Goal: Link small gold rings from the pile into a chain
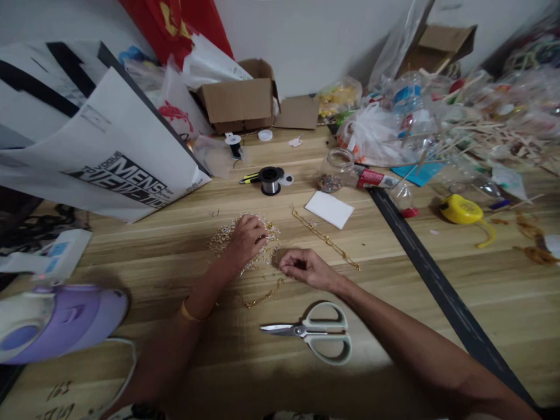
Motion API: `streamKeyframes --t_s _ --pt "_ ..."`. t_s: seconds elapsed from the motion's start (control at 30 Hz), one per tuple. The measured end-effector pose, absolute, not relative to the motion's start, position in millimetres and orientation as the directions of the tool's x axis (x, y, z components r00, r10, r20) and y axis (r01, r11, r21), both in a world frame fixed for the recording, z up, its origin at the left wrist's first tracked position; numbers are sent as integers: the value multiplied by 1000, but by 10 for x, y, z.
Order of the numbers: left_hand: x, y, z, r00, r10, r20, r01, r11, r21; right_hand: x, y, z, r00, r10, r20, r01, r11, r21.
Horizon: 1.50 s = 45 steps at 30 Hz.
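Observation:
A pile of small clear and gold beads (221, 238) lies on the wooden table. My left hand (247, 236) rests over it with fingers bent down; whether they pinch a bead is hidden. Just right of the pile, my right hand (301, 267) is closed, thumb and forefinger together around something too small to name. A short gold chain (262, 299) lies below the hands, and a longer gold chain (326, 238) stretches behind my right hand. Scissors (306, 331) with pale handles lie nearer me, blades slightly apart, pointing left.
Behind the beads are a wire spool (270, 182), a white card (329, 209) and a jar of beads (335, 172). A paper bag (105, 140) and purple appliance (83, 318) stand left. A yellow tape measure (461, 209) and plastic clutter lie right.

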State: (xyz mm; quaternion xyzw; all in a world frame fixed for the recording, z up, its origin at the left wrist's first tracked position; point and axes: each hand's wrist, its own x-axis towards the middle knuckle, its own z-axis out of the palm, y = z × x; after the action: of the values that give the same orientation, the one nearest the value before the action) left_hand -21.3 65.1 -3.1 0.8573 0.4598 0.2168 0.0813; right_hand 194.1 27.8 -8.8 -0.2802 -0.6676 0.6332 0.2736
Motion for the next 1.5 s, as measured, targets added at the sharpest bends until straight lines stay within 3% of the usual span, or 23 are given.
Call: streamKeyframes --t_s 0.3,0.53,0.77,1.27,1.5 --pt "-385 517 27 469 834 291 802 -540 256 1942 281 -100 -694 720 5 35 42 -999" --pt "-403 503 55 417 860 293 823 -494 279 1938 282 -87 -692 722 19 27 52 -998" --pt "-261 595 18 502 808 310 783 -576 235 1932 276 -75 -687 727 5 7 14 -1000" --pt "-256 678 64 612 772 172 776 -628 56 1942 292 -85 -696 718 4 16 21 -1000" --pt "-263 712 59 651 740 170 743 -667 58 1946 293 -83 -689 724 0 8 8 -1000"
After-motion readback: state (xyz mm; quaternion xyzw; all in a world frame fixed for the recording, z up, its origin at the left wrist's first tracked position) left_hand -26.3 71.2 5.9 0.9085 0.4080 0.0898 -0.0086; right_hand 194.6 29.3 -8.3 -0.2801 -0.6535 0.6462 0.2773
